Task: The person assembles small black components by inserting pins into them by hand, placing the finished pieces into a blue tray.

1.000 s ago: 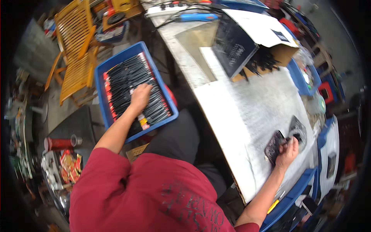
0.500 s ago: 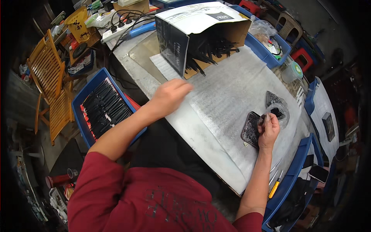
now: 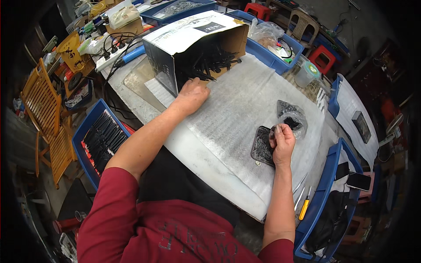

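My left hand is at the open side of a cardboard box lying on its side. Its fingers are curled against the edge of a heap of thin black sticks inside; whether they grip one is hard to see. Over on the right, my right hand is held in a pinch, and anything between its fingertips is too small to name. It hovers by the edge of a small dark tray full of small metal pins or screws. Just beyond stands a clear plastic bag with dark small parts.
White foam sheet covers the table. A blue bin of black sticks stands at the left, beside a wooden folding chair. On the right lie a yellow-handled screwdriver and a blue bin with a phone on its edge.
My left hand has moved forward from the table edge to the black sticks at the box opening. My right hand stays pinched by the tray. The whole view has shifted somewhat.
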Available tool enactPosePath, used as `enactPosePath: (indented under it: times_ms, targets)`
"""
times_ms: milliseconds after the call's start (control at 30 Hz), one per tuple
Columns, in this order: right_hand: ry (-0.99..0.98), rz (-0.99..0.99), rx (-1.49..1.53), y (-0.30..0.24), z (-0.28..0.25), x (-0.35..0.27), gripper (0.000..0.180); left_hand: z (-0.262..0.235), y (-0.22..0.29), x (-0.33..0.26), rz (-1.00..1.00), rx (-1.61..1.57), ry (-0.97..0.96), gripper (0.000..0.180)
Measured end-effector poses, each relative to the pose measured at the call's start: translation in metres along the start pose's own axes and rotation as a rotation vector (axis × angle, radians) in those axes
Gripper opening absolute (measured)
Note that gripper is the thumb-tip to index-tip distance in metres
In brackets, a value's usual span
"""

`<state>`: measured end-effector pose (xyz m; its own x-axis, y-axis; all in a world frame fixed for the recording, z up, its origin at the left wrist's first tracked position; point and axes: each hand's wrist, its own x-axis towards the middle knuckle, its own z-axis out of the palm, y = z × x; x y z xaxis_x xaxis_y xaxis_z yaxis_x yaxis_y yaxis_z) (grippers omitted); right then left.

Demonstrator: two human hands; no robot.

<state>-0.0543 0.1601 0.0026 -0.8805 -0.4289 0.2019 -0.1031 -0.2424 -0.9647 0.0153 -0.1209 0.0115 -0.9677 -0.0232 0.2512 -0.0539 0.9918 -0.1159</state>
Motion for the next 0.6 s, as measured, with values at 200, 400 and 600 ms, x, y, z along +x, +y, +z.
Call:
enactPosePath:
  times_ms: [200, 400, 600]
  targets:
    - [-0.009, -0.011, 0.044, 0.0, -0.003, 0.001, 0.012, 0.0, 0.002, -0.003, 0.174, -0.021, 0.368, 0.01]
    - [-0.008, 0.003, -0.031, -0.004, 0.001, -0.002, 0.011, -0.025, 0.041, -0.004, 0.121, -0.598, 0.668, 0.014]
    - [-0.147, -0.189, -0.504, -0.009, 0.015, -0.007, 0.019, -0.044, 0.099, -0.004, -0.112, -1.471, 0.429, 0.007]
